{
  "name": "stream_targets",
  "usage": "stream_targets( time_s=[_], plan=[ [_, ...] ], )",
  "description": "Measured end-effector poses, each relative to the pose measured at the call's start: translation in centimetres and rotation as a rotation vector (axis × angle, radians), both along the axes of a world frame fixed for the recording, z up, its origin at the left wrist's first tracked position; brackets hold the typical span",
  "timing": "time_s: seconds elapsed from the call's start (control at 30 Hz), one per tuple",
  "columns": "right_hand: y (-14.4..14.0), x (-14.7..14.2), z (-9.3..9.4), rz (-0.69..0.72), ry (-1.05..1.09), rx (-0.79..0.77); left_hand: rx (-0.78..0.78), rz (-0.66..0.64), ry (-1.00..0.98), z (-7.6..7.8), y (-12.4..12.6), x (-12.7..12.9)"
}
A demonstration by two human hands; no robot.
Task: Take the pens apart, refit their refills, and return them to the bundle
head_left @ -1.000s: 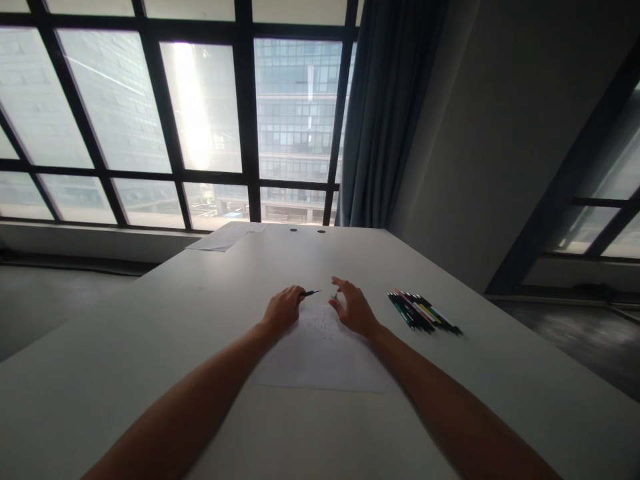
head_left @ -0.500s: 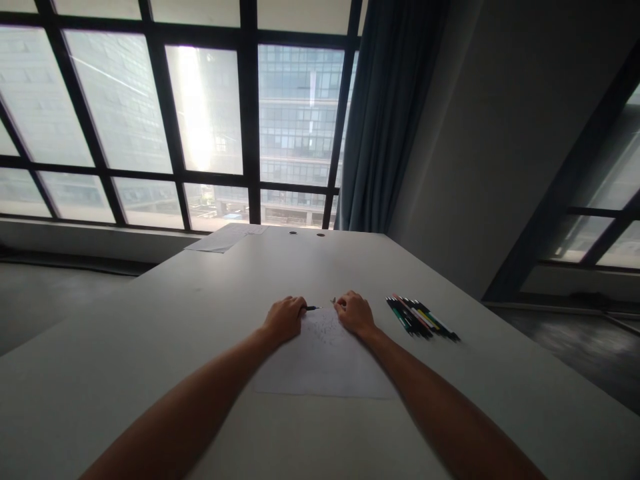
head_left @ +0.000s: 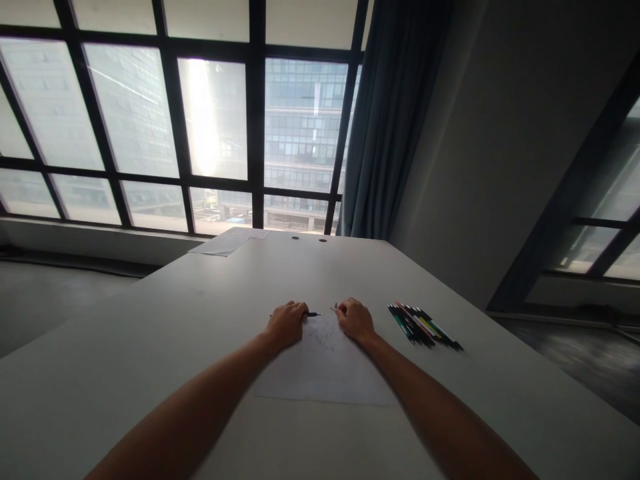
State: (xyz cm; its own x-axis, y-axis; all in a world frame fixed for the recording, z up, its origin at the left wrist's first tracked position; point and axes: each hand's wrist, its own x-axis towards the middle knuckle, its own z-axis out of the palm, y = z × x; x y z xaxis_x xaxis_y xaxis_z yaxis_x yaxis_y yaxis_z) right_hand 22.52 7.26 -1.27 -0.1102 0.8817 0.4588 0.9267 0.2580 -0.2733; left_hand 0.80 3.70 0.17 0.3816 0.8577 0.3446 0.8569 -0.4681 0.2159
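A tall grid of windows fills the far wall, with a dark curtain hanging down at its right end beside a plain grey wall. Below them a long pale desk runs from the near edge away toward the glass. At its far edge, toward the left corner, lie some loose papers. Nearer the middle of the desk a white sheet of paper lies flat, with faint drawn marks on its far half. Both bare forearms reach out over the near edge and across this sheet. The left hand rests at the sheet's far left corner, its fingers curled closed around a dark pen whose tip points right, toward the other hand. The right hand rests at the sheet's far right part, fingers curled in and pinching something small at the tips; I cannot tell what it is. The two hands sit near each other but apart. Toward the right edge of the desk, well clear of the paper, a bunch of coloured pens lies side by side
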Motion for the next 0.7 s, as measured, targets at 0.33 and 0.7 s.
stream_targets(
  time_s=[0.33, 0.7],
  plan=[
    [-1.5, 0.3, 1.0, 0.296, -0.06, 0.22, -0.006, 0.085, -0.069, 0.1, 0.1, 0.0],
    [-1.6, -0.3, 1.0, 0.356, 0.031, 0.232, 0.001, 0.081, -0.077, -0.1, 0.2, 0.1]
  ],
)
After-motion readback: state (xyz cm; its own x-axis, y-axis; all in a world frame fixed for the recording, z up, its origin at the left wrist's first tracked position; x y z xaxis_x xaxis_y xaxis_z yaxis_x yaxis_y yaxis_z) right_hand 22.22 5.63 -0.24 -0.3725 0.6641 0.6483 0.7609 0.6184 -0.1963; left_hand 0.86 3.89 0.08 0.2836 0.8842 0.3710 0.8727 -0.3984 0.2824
